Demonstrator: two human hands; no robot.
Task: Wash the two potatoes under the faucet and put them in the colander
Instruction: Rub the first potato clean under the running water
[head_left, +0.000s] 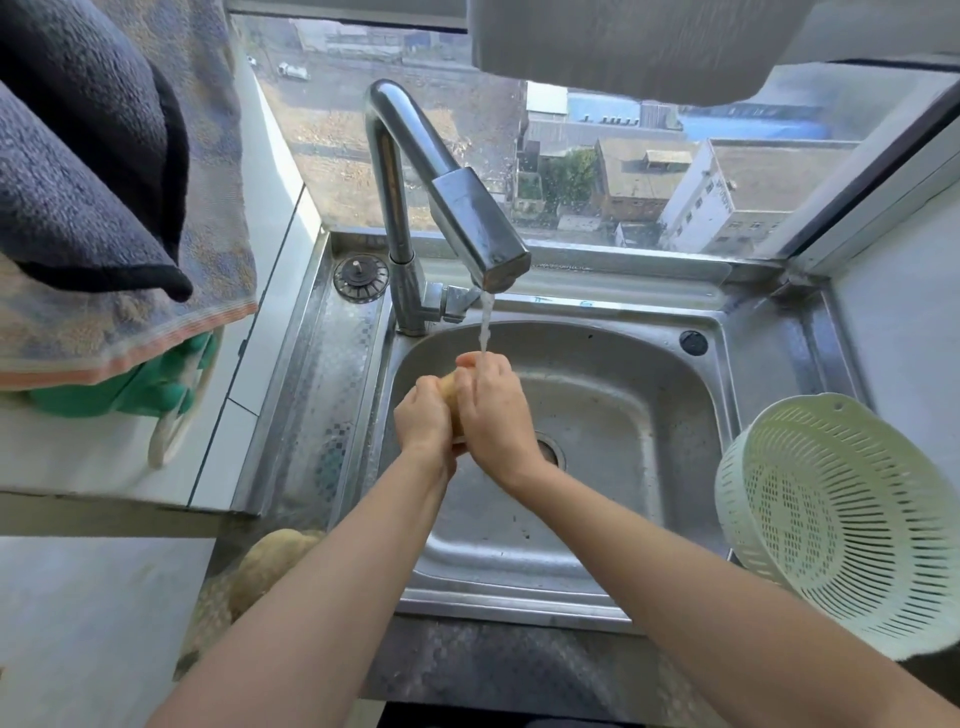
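While hands (462, 415) rub potato (450, 391) over sink (623, 395), colander (841, 519) w/o contents.

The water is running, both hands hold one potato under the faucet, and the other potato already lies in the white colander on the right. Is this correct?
Not quite. The head view shows the white colander empty. The rest holds: water runs from the faucet, and the left hand and right hand hold one potato under it.

Both bare forearms reach forward and converge; the left hand (423, 421) and right hand (493, 410) press together, fingers curled, palms facing each other.
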